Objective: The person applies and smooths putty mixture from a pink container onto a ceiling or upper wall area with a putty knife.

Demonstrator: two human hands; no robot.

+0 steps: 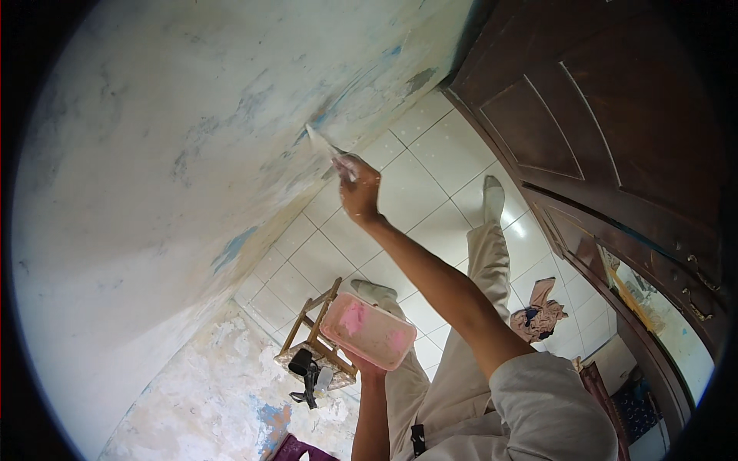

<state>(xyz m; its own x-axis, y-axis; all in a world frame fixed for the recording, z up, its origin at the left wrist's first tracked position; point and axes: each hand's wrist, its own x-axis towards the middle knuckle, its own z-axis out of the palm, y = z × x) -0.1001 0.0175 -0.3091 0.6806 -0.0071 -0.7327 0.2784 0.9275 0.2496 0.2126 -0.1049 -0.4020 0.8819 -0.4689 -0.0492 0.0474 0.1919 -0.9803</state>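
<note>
My right hand (358, 188) is closed around the handle of a putty knife (320, 139), its pale blade tip against the whitish wall (192, 115). Blue and grey patches and streaks show on the wall around the blade. Lower down, my left hand (367, 364) holds a shallow pink plastic tub (374, 355) from beneath, tilted so its inside faces up. Smears of pink paste (354, 316) cling to the inside of the tub. Most of the left hand's fingers are hidden under it.
A small wooden stool (314, 325) stands beside the tub, bearing a black object (306, 372) with a strap or cord. A crumpled pinkish cloth (540, 315) lies on the tiled floor (415, 177). Dark wooden panelled doors (607, 138) line the right side.
</note>
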